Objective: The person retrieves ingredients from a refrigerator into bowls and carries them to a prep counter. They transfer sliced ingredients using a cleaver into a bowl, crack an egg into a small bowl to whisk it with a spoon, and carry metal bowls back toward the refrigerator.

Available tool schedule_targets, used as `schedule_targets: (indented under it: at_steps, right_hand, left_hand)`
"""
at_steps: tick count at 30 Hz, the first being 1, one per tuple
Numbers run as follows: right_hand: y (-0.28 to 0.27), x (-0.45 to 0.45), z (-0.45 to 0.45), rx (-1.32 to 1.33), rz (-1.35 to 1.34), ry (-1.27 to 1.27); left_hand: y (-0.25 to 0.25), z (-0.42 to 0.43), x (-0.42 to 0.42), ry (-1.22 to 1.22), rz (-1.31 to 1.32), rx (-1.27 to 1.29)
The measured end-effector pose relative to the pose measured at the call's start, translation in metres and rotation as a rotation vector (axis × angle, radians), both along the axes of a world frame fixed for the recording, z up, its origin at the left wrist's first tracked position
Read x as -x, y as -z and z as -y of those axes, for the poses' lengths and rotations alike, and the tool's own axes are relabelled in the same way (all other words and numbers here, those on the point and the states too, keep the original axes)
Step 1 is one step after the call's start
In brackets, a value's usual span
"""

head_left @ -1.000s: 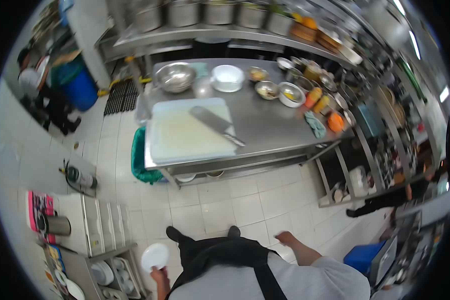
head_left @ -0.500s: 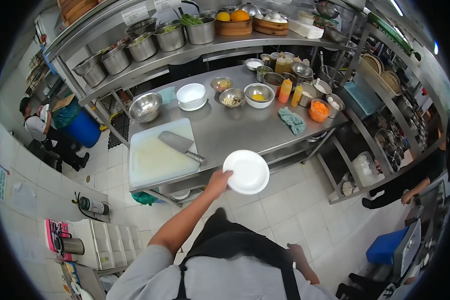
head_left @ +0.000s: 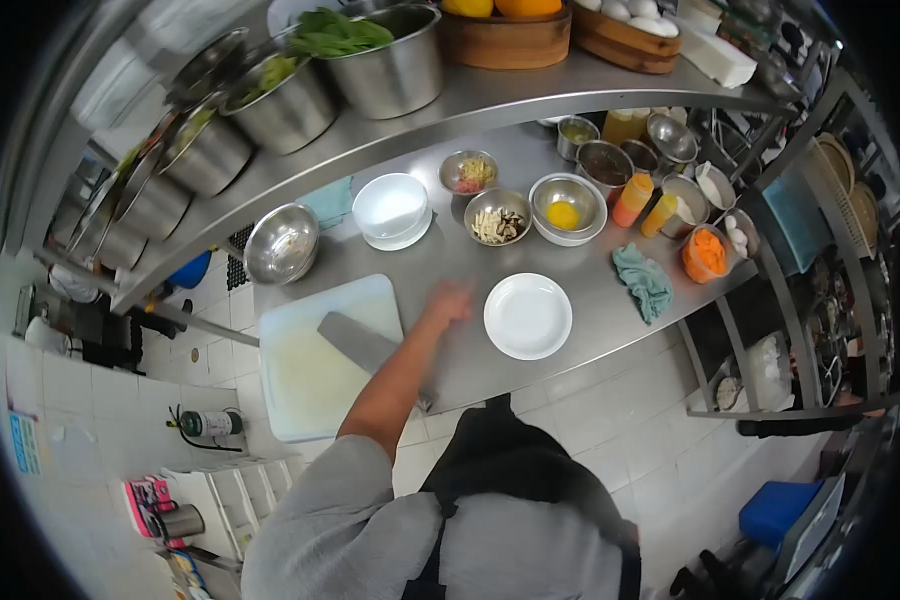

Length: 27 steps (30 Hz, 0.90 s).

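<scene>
A: What's left of the left hand (head_left: 451,302)?
B: Cutting board (head_left: 305,400), cleaver (head_left: 353,338) on it.
A: Grip?
B: Released, fingers blurred, just beside the plate (head_left: 528,316). The right hand's out of view, can't tell.
A: Plate?
B: Right of grip, face up on counter (head_left: 450,372). Round, white, glossy, shallow, wide rim. Crumpled green cloth (head_left: 644,284) farther right.

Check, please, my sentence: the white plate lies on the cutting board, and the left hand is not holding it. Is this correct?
Not quite: the white plate lies on the steel table, not on the cutting board, as the head view shows. The left hand is indeed not holding it.
</scene>
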State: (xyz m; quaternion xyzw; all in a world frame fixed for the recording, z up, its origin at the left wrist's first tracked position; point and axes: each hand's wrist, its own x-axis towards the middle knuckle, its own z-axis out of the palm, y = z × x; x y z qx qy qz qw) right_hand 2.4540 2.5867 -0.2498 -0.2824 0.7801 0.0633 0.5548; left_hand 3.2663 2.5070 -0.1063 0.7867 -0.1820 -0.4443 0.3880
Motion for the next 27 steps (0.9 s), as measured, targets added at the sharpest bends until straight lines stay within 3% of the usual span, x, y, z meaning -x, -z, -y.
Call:
schedule_targets:
  at_steps: [1,2,3,5,6,8,12,15,22,24,27]
  right_hand:
    - [-0.02,-0.013,-0.004,0.021,-0.032,0.208]
    - [-0.014,-0.012,0.005,-0.056,0.025,0.264]
    - [-0.003,-0.003,0.01,-0.128,0.082,0.326]
    - [-0.048,-0.045,0.024,0.098,0.143,-0.087]
    - [-0.079,-0.081,0.038,0.183,0.155,-0.225]
    - [-0.091,-0.117,0.054,0.17,0.146,-0.28]
    - [-0.101,-0.168,0.08,-0.005,0.101,0.034]
    - [-0.114,-0.182,0.084,0.022,0.066,0.08]
    - [-0.122,-0.192,0.06,-0.028,-0.013,0.132]
    - [-0.122,-0.191,0.05,-0.029,-0.011,0.172]
    - [-0.125,-0.186,0.036,-0.029,-0.011,0.226]
  left_hand:
    - [0.009,0.004,-0.026,-0.337,-0.308,0.22]
    - [0.014,0.008,-0.049,-0.685,-0.608,0.434]
    - [0.017,0.01,-0.075,-0.759,-0.717,0.561]
    - [0.009,0.016,-0.11,-1.006,-0.855,0.673]
    - [-0.005,0.02,-0.119,-1.177,-0.875,0.655]
    - [0.018,0.009,-0.147,-1.144,-0.882,0.66]
    - [0.018,-0.01,-0.159,-1.196,-0.716,0.858]
    - [0.002,0.002,-0.142,-1.292,-0.305,0.713]
    - [-0.017,0.122,-0.093,-0.144,0.572,0.425]
    - [-0.013,0.139,-0.109,0.037,0.82,0.334]
    - [-0.016,0.149,-0.138,0.082,0.724,0.232]
